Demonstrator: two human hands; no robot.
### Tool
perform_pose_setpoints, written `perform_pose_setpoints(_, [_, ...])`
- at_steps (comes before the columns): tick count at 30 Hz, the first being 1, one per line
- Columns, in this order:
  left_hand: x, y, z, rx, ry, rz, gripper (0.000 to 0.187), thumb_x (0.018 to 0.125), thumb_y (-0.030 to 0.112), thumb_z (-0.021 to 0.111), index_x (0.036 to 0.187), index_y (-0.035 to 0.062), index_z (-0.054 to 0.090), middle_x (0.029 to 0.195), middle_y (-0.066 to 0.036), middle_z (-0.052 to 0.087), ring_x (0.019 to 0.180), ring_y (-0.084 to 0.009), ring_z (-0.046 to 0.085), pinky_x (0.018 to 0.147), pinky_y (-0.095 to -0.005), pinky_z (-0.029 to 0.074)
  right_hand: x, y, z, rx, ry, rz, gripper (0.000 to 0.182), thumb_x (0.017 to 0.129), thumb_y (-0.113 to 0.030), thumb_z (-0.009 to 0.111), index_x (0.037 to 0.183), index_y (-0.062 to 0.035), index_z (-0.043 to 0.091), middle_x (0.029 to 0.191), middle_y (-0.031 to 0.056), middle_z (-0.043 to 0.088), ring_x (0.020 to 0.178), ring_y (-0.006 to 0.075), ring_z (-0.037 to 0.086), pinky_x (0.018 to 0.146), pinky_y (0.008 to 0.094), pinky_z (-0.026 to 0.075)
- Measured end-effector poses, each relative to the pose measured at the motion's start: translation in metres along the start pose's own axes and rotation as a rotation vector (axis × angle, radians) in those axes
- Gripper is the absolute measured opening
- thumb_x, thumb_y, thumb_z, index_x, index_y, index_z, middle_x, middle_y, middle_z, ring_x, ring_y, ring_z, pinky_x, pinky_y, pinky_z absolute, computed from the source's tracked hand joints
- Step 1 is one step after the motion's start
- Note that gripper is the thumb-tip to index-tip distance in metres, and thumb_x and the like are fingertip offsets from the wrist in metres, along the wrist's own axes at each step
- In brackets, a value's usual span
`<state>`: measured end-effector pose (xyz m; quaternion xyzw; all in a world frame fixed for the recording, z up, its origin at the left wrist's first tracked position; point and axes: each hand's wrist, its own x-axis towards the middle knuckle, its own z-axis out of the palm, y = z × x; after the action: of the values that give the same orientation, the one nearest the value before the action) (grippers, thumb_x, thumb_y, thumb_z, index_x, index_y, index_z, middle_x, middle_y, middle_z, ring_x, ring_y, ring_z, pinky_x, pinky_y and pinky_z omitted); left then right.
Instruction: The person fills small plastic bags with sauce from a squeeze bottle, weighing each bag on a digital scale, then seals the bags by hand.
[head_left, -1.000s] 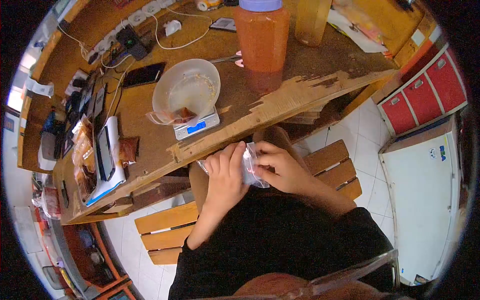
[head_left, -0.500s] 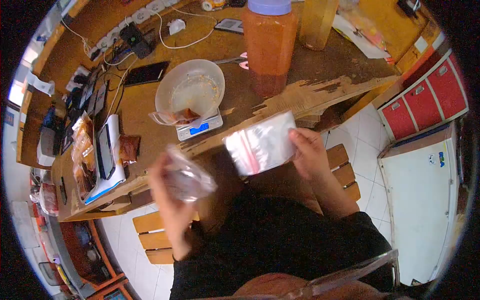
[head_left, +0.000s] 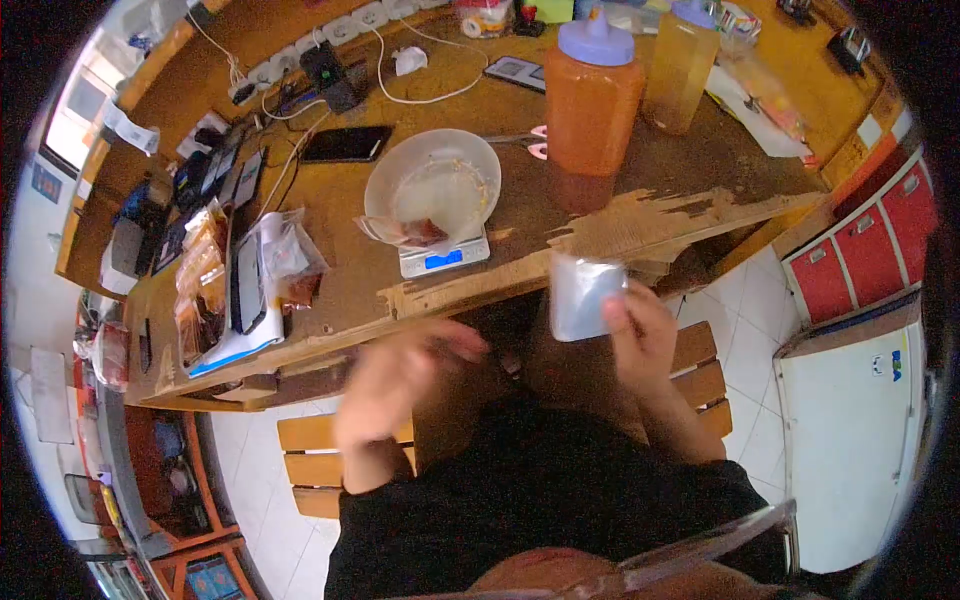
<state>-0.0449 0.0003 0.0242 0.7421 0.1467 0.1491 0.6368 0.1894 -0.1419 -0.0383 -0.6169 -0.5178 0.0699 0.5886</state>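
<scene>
My right hand (head_left: 642, 330) pinches a small stack of clear plastic zip bags (head_left: 585, 298) in front of the table edge. My left hand (head_left: 395, 385), blurred, reaches toward the middle with its fingers stretched out and nothing in them. Ahead stands a digital scale (head_left: 443, 260) with a lit blue display, bearing a translucent bowl (head_left: 432, 180) with crumbs inside. A small bag of reddish-brown contents (head_left: 420, 233) rests in the bowl's near side. A crumpled clear plastic bag (head_left: 290, 245) lies at the left, partly over another reddish-brown packet (head_left: 300, 290).
A tall orange-filled bottle (head_left: 592, 120) with a lilac cap stands behind the scale, beside a paler bottle (head_left: 680, 75). Scissors (head_left: 538, 142), a black phone (head_left: 346, 144) and cables lie on the wooden table (head_left: 520, 270). Filled bags (head_left: 203, 270) sit left. Wooden slatted seats flank my legs.
My left hand has let go of the crumpled plastic bag, which now lies on the table at the left, and has swung back toward the middle. The bags in my right hand have turned.
</scene>
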Motion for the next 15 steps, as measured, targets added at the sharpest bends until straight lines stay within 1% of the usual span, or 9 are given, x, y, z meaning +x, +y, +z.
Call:
perform_pose_setpoints(2, [0.01,-0.03,0.036,-0.353,-0.21,-0.04,0.08,0.086,0.063,0.038,0.135,-0.0003,0.032,0.127,-0.02,0.047,0.116,-0.0291,0.049,0.096,-0.0391,0.04,-0.004,-0.007,0.011,-0.096,-0.141,-0.31,0.015,0.08,-0.008,0.06,0.092,-0.001,0.063,0.106,0.0179,0.06,0.093,0.0317,0.061,0.077,0.0352,0.051])
perform_pose_setpoints(3, [0.008,-0.034,0.05,-0.355,-0.208,-0.037,0.08,0.086,0.063,0.038,0.135,-0.0003,0.032,0.127,-0.02,0.047,0.116,-0.0291,0.049,0.096,-0.0391,0.04,-0.003,-0.012,0.019,-0.049,-0.34,-0.351,0.015,0.079,-0.009,0.062,0.092,-0.0027,0.062,0.111,0.0163,0.058,0.101,0.031,0.058,0.087,0.0382,0.048])
perform_pose_setpoints(4, [0.005,-0.037,0.061,-0.56,0.015,-0.12,0.084,0.085,0.064,0.039,0.138,0.0006,0.024,0.131,-0.022,0.042,0.118,-0.0312,0.047,0.096,-0.04,0.04,-0.001,-0.013,0.023,-0.147,-0.427,-0.58,0.019,0.078,-0.013,0.063,0.094,-0.003,0.063,0.113,0.0149,0.057,0.107,0.0294,0.055,0.094,0.0403,0.043])
perform_pose_setpoints(5, [0.004,-0.04,0.07,-0.761,0.241,-0.205,0.088,0.084,0.065,0.041,0.141,0.0016,0.017,0.135,-0.023,0.037,0.12,-0.0333,0.045,0.097,-0.0409,0.041,-0.003,-0.014,0.031,-0.095,-0.508,-0.603,0.022,0.077,-0.016,0.064,0.094,-0.0028,0.063,0.114,0.0138,0.057,0.108,0.0291,0.054,0.096,0.041,0.041])
perform_pose_setpoints(6, [0.018,-0.069,0.067,-1.014,0.082,-0.032,0.086,0.083,0.064,0.044,0.141,0.0055,0.018,0.131,-0.025,0.04,0.117,-0.0355,0.047,0.096,-0.0411,0.042,-0.007,-0.015,0.038,-0.042,-0.589,-0.624,0.024,0.077,-0.018,0.065,0.095,-0.0025,0.063,0.115,0.0127,0.057,0.11,0.0288,0.053,0.098,0.0417,0.039])
perform_pose_setpoints(10, [0.016,-0.072,0.063,-0.937,0.214,0.037,0.074,0.086,0.058,0.042,0.14,0.0107,0.024,0.125,-0.024,0.046,0.112,-0.0335,0.05,0.092,-0.0414,0.044,-0.006,-0.016,0.046,-0.038,-0.625,-0.698,0.029,0.076,-0.023,0.066,0.097,-0.0031,0.063,0.114,0.0109,0.057,0.107,0.0292,0.054,0.096,0.0417,0.041])
perform_pose_setpoints(12, [0.013,-0.073,0.064,-0.93,0.302,0.018,0.069,0.088,0.056,0.041,0.139,0.0119,0.026,0.123,-0.022,0.047,0.11,-0.0319,0.051,0.091,-0.0416,0.045,0.001,-0.023,0.039,0.105,-0.649,-0.501,0.032,0.075,-0.024,0.067,0.1,-0.0046,0.062,0.112,0.0102,0.057,0.107,0.0284,0.053,0.097,0.0423,0.039])
perform_pose_setpoints(14, [0.014,-0.074,0.065,-1.007,0.343,0.01,0.065,0.089,0.055,0.039,0.136,0.011,0.031,0.123,-0.02,0.049,0.11,-0.0297,0.052,0.09,-0.0431,0.045,0.006,-0.026,0.037,0.059,-0.561,-0.494,0.036,0.074,-0.024,0.068,0.104,-0.006,0.061,0.106,0.0101,0.056,0.102,0.0284,0.051,0.093,0.0423,0.039])
perform_pose_setpoints(15, [0.011,-0.077,0.065,-1.071,0.369,-0.062,0.064,0.088,0.055,0.04,0.133,0.0095,0.035,0.121,-0.018,0.05,0.109,-0.0285,0.052,0.09,-0.0444,0.045,0.009,-0.028,0.036,-0.037,-0.493,-0.396,0.036,0.073,-0.023,0.068,0.104,-0.0061,0.061,0.104,0.01,0.056,0.099,0.0285,0.05,0.09,0.0421,0.04])
